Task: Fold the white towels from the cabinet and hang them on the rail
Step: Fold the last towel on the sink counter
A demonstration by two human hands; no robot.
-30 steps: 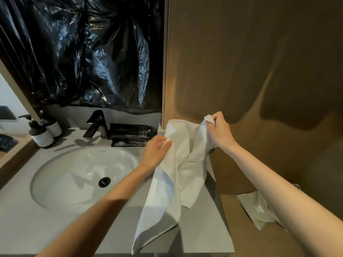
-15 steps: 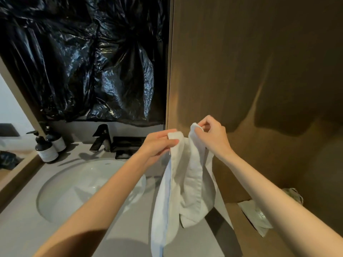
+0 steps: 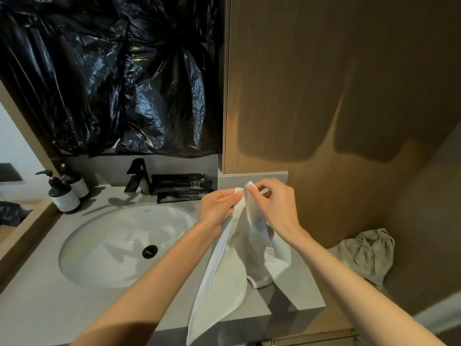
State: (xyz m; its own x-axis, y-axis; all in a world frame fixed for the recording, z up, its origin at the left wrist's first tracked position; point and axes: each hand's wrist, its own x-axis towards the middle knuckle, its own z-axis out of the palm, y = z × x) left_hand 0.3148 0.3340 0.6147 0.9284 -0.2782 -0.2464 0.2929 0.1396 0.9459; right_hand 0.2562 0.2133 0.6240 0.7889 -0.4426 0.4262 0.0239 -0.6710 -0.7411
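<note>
A white towel (image 3: pixel 224 278) hangs in the air over the right part of the grey vanity counter (image 3: pixel 40 308). My left hand (image 3: pixel 217 207) pinches one top corner of it. My right hand (image 3: pixel 274 203) pinches the other top corner right beside it, so the two corners nearly meet. The cloth drops in two long folds below my hands, and its lower end reaches past the counter's front edge. No rail is in view.
A white round sink (image 3: pixel 119 245) with a black faucet (image 3: pixel 137 176) lies left of the towel. Two pump bottles (image 3: pixel 63 193) stand at the far left, black tubes (image 3: pixel 182 187) behind the sink. A wooden cabinet wall (image 3: pixel 324 96) rises on the right, a crumpled beige cloth (image 3: pixel 369 253) below it.
My two hands have come together, bringing the towel's top corners side by side, and the towel now hangs narrower. The view has tilted slightly downward.
</note>
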